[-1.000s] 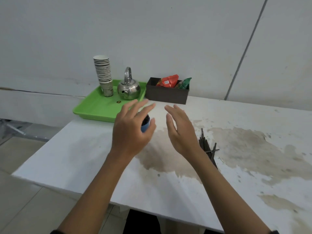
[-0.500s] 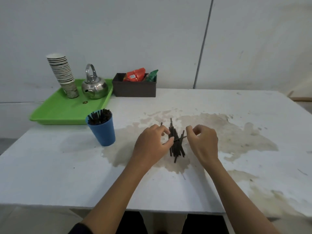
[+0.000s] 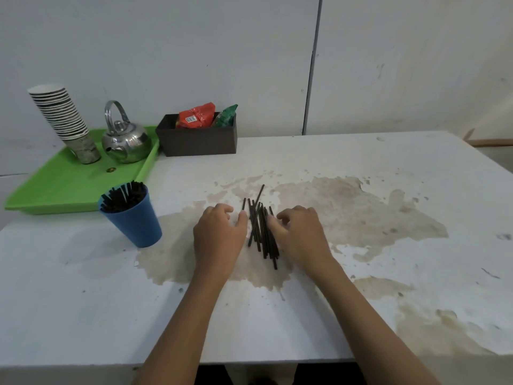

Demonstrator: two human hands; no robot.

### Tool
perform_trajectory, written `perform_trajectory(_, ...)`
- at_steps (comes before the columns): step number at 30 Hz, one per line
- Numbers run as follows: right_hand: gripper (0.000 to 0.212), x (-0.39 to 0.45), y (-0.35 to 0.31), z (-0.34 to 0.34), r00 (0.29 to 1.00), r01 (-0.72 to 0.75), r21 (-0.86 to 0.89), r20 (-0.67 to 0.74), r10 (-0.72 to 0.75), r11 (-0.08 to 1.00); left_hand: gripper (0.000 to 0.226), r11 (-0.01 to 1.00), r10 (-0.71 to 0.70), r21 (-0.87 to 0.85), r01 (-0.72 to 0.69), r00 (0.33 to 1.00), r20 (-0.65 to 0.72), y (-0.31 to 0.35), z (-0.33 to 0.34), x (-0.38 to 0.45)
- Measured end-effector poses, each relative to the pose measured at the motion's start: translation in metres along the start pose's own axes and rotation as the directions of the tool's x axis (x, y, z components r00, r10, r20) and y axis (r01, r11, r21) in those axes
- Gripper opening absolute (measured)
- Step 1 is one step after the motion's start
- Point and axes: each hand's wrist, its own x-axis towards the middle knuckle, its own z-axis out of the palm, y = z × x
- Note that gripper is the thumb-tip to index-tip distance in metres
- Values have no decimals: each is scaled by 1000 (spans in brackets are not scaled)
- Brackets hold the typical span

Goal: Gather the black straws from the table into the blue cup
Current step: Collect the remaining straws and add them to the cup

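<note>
Head view. A loose pile of black straws (image 3: 262, 232) lies on the stained white counter (image 3: 361, 162), flanked by both hands. The left hand (image 3: 219, 234) rests palm down just left of the pile, thumb touching its edge; its grip is loosely curled and holds nothing. The right hand (image 3: 298, 233) presses against the pile's right side, fingers bent (whether its grip encloses any straw cannot be told). The blue cup (image 3: 133, 220), already packed with straws, stands upright well to the left, just in front of a green tray (image 3: 55, 187) bearing a metal kettle (image 3: 126, 140) and stacked paper cups (image 3: 62, 115).
</note>
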Motion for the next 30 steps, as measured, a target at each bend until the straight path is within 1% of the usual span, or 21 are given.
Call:
perform_trajectory(2,49,4,-12,5,999,-15,38,32,13,999,25,1000,4,1,-4,996,85,-2,1,7)
perform_trajectory(4,56,8,-20,9,997,-50,84,60,45,995,25,999,8,-51,2,981,196,0,-1,12)
perform_trajectory(6,56,14,-22,11,995,-84,104,70,77,991,24,993,1,-112,31,962,272,-1,-3,18)
perform_trajectory(7,53,18,-20,10,993,-97,100,70,91,990,23,987,-10,-152,55,959,284,-3,-3,22)
perform_trajectory(9,43,27,-17,7,989,-131,107,83,123,985,20,973,-5,-221,63,967,254,-6,-3,33)
perform_trajectory(11,26,37,-15,4,981,-166,146,123,148,975,13,972,85,-232,-34,974,211,-9,0,47)
perform_trajectory(12,23,41,-13,3,974,-190,173,154,164,966,13,968,152,-230,-103,966,208,-9,4,52)
perform_trajectory(14,22,49,-11,2,960,-237,219,202,193,947,25,950,288,-193,-246,927,240,-12,12,58)
perform_trajectory(17,24,52,-9,5,952,-280,299,212,223,912,37,927,373,-137,-348,888,269,-20,21,59)
perform_trajectory(20,25,48,-6,8,967,-238,373,172,185,897,45,921,390,-136,-366,882,264,-28,28,62)
perform_trajectory(22,24,45,-5,8,975,-206,390,154,157,898,41,926,369,-183,-331,894,254,-31,28,62)
perform_trajectory(24,18,44,-3,9,979,-191,406,146,143,894,35,920,348,-276,-278,903,253,-31,25,61)
perform_trajectory(25,15,44,-3,8,978,-197,416,145,149,888,33,915,348,-297,-273,906,240,-31,22,61)
perform_trajectory(27,12,45,-1,8,971,-232,443,157,180,866,31,918,356,-260,-299,910,212,-32,15,65)
perform_trajectory(28,11,46,0,8,965,-258,464,173,198,848,30,921,361,-235,-310,906,220,-34,11,67)
perform_trajectory(30,9,47,1,7,952,-300,495,205,226,815,27,932,344,-217,-290,894,286,-40,4,69)
